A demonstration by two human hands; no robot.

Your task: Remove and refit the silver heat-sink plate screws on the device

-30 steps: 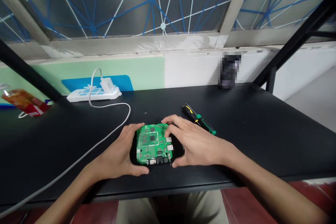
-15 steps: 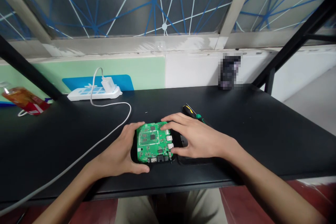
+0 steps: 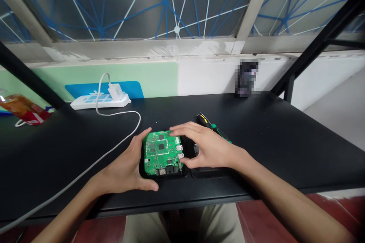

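A green circuit board (image 3: 155,161) with chips and metal ports lies in a black case (image 3: 142,171) near the table's front edge. My left hand (image 3: 125,167) is spread around the case's left side, with its thumb stretched out in front, apart from the board. My right hand (image 3: 203,146) grips the board at its right side, thumb by the ports and fingertips at the far edge. Under and behind that hand is another dark piece (image 3: 205,174), mostly hidden. Beyond my right hand lie a yellow-and-black screwdriver (image 3: 203,120) and a green-and-black one (image 3: 218,131).
A white power strip (image 3: 85,101) with a plugged-in charger (image 3: 115,91) stands at the back left. Its white cable (image 3: 94,165) runs across the table's left side. A drink bottle (image 3: 24,108) leans at far left; a pixelated dark object (image 3: 246,79) rests against the wall.
The view has shifted slightly. My right hand has moved a little left, its fingers now at the board's far edge instead of over its top. The board has shifted slightly left.
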